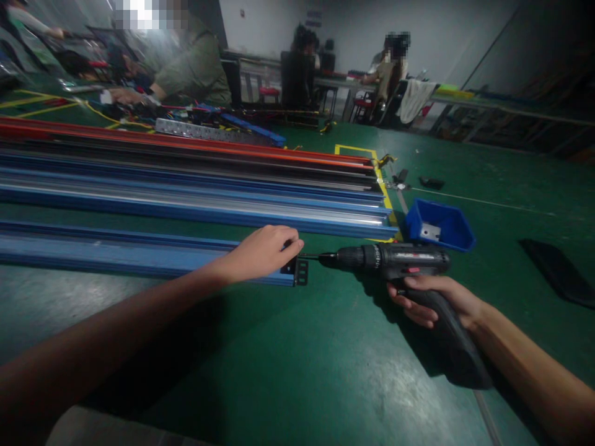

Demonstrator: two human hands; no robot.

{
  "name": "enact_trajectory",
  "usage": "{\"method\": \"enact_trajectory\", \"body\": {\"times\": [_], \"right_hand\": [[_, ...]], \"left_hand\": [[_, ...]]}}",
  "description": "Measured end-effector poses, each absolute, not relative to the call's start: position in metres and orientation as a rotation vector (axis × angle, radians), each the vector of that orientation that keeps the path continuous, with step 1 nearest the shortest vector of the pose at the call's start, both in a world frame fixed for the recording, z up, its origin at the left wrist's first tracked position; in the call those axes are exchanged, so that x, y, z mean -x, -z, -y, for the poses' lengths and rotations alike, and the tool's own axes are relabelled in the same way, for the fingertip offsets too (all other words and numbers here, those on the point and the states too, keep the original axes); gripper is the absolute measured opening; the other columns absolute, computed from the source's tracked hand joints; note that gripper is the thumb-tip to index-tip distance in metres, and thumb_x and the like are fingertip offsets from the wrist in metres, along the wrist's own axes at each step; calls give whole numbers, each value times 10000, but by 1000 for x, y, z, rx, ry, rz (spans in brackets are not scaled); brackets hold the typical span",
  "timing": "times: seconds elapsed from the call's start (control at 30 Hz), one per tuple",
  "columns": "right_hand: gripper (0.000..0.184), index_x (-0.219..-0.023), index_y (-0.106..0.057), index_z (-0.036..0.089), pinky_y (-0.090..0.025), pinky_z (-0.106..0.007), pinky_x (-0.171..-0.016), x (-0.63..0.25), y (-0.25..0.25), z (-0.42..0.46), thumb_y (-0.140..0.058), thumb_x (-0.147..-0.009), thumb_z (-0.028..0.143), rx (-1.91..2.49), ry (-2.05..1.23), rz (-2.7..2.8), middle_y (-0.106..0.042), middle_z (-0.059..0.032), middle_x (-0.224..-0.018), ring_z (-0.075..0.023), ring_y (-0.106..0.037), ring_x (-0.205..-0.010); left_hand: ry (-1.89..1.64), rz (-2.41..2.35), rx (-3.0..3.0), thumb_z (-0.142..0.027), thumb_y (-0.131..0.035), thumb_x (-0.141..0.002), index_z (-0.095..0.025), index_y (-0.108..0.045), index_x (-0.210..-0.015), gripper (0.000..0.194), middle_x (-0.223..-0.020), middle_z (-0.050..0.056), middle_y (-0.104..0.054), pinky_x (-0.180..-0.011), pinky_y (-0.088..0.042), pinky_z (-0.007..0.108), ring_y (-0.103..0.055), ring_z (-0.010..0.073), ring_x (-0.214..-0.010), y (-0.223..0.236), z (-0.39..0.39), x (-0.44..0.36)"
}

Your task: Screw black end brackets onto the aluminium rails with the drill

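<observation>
My right hand [434, 300] grips a black cordless drill [409, 259] by its handle, with the drill lying level and pointing left. Its long bit [309, 255] reaches to the end of a blue metal rail [139, 251] on the green floor. My left hand [264, 251] lies over that end, its fingers closed around a black slotted bracket [302, 272] there. Part of the bracket is hidden under the fingers, and I cannot tell whether the bit's tip sits on a screw.
Beyond the rail lie several more blue, black and orange rails [195, 207]. A blue bin [446, 226] with a metal piece in it stands behind the drill. A dark flat object [558, 272] lies at right. A co-worker's sleeve [190, 68] shows at upper left; others sit at the back.
</observation>
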State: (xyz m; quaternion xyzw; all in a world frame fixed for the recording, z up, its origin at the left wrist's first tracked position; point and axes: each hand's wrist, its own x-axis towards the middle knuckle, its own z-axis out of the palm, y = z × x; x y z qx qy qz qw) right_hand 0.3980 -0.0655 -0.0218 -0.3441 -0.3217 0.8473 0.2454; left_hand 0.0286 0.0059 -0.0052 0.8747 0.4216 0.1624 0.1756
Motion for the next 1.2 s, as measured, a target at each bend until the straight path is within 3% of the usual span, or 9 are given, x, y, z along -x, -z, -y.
{"method": "enact_trajectory", "body": {"times": [1.2], "right_hand": [[296, -1006, -761, 44, -531, -173, -450, -398, 22, 65, -684, -921, 317, 979, -2310, 843, -659, -63, -758, -38, -523, -414]], "left_hand": [[-463, -1198, -2461, -384, -439, -1016, -183, -650, -820, 351, -845, 37, -690, -697, -352, 299, -585, 171, -759, 5, -5, -29]]}}
